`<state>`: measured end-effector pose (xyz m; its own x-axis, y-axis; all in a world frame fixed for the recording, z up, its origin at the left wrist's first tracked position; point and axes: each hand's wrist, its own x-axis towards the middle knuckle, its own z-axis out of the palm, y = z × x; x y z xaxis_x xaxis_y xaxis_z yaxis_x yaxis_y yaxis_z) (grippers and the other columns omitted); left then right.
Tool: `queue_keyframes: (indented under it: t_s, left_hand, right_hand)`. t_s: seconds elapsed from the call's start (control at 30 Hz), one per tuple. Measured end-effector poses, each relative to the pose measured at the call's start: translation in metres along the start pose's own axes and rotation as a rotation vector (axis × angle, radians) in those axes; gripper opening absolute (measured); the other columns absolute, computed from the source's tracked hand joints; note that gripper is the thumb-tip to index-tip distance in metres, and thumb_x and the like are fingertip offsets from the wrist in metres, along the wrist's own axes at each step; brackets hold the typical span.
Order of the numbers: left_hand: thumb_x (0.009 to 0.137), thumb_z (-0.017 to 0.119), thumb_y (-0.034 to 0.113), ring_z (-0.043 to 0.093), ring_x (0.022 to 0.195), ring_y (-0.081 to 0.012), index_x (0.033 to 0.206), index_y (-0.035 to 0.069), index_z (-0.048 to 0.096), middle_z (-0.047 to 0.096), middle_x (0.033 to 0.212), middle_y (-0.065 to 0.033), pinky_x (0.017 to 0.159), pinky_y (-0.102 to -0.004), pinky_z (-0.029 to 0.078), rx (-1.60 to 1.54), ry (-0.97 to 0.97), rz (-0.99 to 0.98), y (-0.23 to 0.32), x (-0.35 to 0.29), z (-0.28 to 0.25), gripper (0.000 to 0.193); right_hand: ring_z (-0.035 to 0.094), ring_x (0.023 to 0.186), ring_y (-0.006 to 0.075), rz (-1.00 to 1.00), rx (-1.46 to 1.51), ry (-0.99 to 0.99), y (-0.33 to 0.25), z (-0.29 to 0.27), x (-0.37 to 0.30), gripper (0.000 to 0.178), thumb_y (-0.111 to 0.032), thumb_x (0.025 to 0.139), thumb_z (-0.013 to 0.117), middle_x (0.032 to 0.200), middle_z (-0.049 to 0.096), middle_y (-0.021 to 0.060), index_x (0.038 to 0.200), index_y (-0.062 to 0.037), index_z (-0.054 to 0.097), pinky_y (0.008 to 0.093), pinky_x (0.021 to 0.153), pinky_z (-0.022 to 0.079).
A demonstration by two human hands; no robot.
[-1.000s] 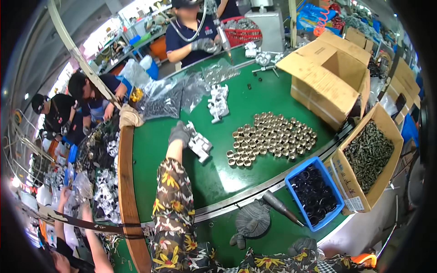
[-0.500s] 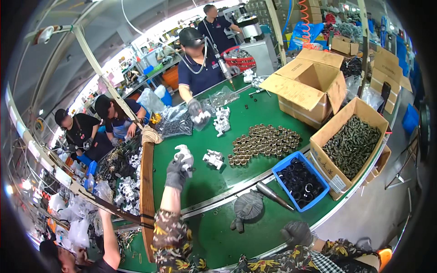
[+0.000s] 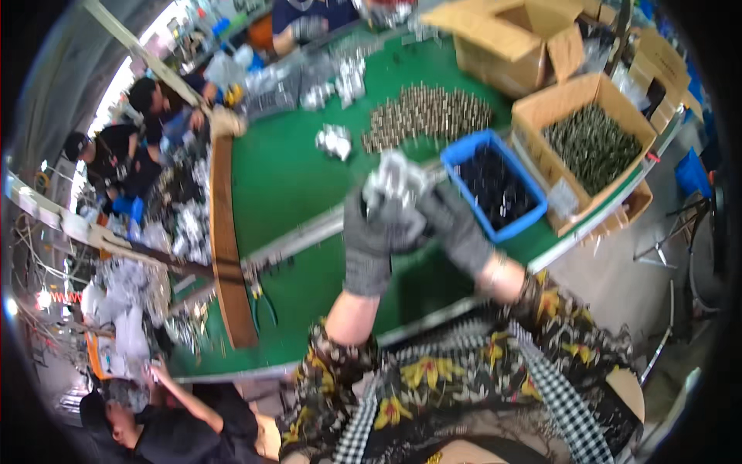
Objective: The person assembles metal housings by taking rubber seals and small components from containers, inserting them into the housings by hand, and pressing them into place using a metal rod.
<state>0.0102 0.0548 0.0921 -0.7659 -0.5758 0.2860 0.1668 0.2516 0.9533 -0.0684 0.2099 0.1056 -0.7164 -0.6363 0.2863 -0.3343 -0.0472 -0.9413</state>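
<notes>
Both of my hands wear grey gloves and come together over the near part of the green table (image 3: 290,197). Between them is a silvery metal casting (image 3: 397,184), blurred by motion. My left hand (image 3: 366,249) is closed on its left side. My right hand (image 3: 456,232) grips it from the right, its fingertips partly hidden. Farther off, another silvery casting (image 3: 334,141) lies alone on the table. Beyond my right hand stands a blue tray (image 3: 501,234) of black ring-like parts. A cluster of brass-coloured metal rings (image 3: 425,116) covers the table behind the casting.
An open carton (image 3: 553,203) of small dark metal parts stands at the right, with an empty-looking carton (image 3: 495,63) behind it. A wooden board (image 3: 224,232) edges the left side, pliers (image 3: 263,304) beside it. Co-workers (image 3: 166,429) sit left; another is across the table.
My left hand has drawn the casting nearer and to the right. My right hand has risen from the near edge and taken hold of it too. The view has tilted down.
</notes>
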Motion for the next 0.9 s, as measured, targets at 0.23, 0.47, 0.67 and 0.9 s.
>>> queue_keyframes:
  t_s: [0.23, 0.47, 0.67, 0.9]
  left_hand:
    - [0.086, 0.067, 0.039, 0.06, 0.107, -0.029, 0.129, -0.005, 0.041, 0.054, 0.122, -0.0178, 0.081, -0.0383, 0.059, -0.575, -0.011, -0.34, 0.019, -0.003, -0.011, 0.067]
    - [0.084, 0.062, 0.057, 0.068, 0.091, -0.0234, 0.122, -0.002, 0.054, 0.065, 0.108, -0.018, 0.064, -0.0312, 0.058, -0.75, -0.703, -0.558, 0.055, 0.001, -0.035, 0.07]
    - [0.075, 0.079, 0.04, 0.062, 0.093, -0.0153, 0.128, -0.001, 0.05, 0.063, 0.107, -0.0083, 0.085, -0.0299, 0.053, -0.758, -0.955, -1.0, -0.008, -0.049, -0.043, 0.073]
    - [0.072, 0.081, 0.043, 0.06, 0.09, -0.0204, 0.132, 0.0, 0.041, 0.056, 0.108, -0.0091, 0.075, -0.0365, 0.054, -1.018, -0.579, -0.867, 0.01, -0.049, -0.035, 0.084]
  right_hand:
    - [0.061, 0.072, 0.0056, 0.267, 0.43, -0.176, 0.001, -0.018, 0.025, 0.041, -0.033, 0.093, 0.062, 0.089, 0.064, 0.0024, 0.12, -0.0014, 0.058, 0.0202, 0.059, 0.05]
    - [0.056, 0.06, 0.006, 0.124, 0.172, -0.827, -0.02, -0.042, 0.044, 0.022, -0.025, 0.091, 0.065, 0.079, 0.062, 0.0007, 0.103, -0.0068, 0.066, 0.021, 0.052, 0.044]
    - [0.059, 0.073, 0.0094, 0.145, -0.025, -1.153, 0.003, -0.021, 0.037, 0.036, -0.033, 0.088, 0.068, 0.085, 0.066, 0.0046, 0.107, -0.0019, 0.065, 0.0253, 0.065, 0.049]
    - [0.065, 0.079, 0.0131, 0.275, -0.132, -0.755, -0.007, -0.047, 0.096, 0.041, -0.039, 0.09, 0.063, 0.097, 0.068, 0.0087, 0.114, -0.0053, 0.064, 0.0276, 0.06, 0.052]
